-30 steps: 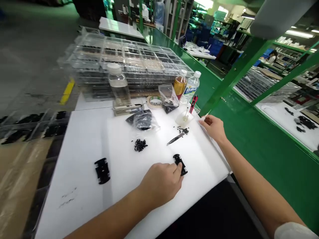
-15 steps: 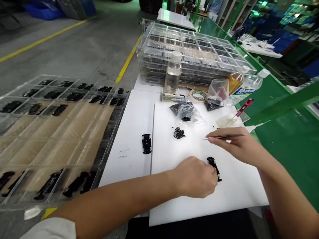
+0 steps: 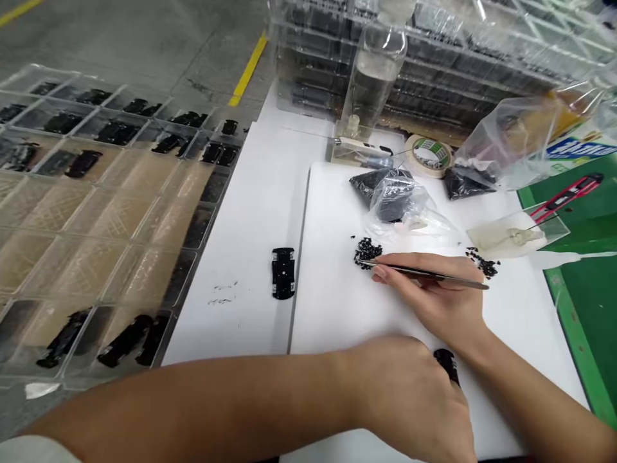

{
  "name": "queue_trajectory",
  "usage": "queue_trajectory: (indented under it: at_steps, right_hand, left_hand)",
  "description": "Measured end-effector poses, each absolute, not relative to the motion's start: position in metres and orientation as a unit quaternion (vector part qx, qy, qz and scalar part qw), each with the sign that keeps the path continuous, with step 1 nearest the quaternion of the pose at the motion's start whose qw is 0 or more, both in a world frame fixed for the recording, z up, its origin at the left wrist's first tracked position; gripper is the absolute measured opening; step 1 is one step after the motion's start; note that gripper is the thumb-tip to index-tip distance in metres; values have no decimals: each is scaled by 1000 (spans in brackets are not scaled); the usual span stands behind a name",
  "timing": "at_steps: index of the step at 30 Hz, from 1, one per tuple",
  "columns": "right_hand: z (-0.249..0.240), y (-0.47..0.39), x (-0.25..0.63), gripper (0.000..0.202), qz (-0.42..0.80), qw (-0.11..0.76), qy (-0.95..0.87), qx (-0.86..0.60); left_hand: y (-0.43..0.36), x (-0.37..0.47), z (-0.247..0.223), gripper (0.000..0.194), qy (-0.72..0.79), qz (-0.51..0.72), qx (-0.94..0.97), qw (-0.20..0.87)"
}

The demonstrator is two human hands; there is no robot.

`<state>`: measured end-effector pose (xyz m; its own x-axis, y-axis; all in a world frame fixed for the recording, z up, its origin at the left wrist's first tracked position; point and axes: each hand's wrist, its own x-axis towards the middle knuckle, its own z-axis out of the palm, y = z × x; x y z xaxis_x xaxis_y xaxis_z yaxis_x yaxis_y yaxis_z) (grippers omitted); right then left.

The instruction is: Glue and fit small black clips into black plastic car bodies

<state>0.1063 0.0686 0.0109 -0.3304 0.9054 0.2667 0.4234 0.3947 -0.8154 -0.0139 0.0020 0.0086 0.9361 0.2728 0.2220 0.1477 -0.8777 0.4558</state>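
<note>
Right hand (image 3: 446, 302) pinching dark tweezers (image 3: 434, 275), their tips reaching the near edge of a pile of small black pieces (image 3: 367, 249); left hand (image 3: 412, 392) curling over a black car-shaped part (image 3: 446, 364) on the white board (image 3: 332, 308), its fingertips hidden, so grip uncertain; a second black part (image 3: 283, 273) lying on the worktop (image 3: 250, 212), just left of the board's edge; clear plastic bag (image 3: 409, 206) resting beyond the pile.

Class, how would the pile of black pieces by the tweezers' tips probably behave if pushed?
The pile of black pieces would probably spread apart, since the pieces lie loose. Each is probably light, being tiny beside the tweezers. They may slide easily, as the white board looks smooth.
</note>
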Motion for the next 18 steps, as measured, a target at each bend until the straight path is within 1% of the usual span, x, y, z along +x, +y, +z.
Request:
queue_trajectory:
  at_steps: [3,7,10,15,18]
  right_hand:
    - [14,68,104,13,282,367,-768,-442]
    - [14,67,103,17,276,371,-773,-434]
    - [14,67,103,20,269,369,-780,-427]
    - [17,67,106,29,259,350,-815,-382]
    - [18,66,107,28,253,356,-807,-397]
  left_hand:
    - [14,-15,20,35,93,82,949,289]
    - [26,-17,37,35,84,27,947,310]
    - [29,-17,41,34,66,-16,940,333]
    - [28,-17,33,36,52,5,943,328]
    - [26,-16,28,34,51,30,938,340]
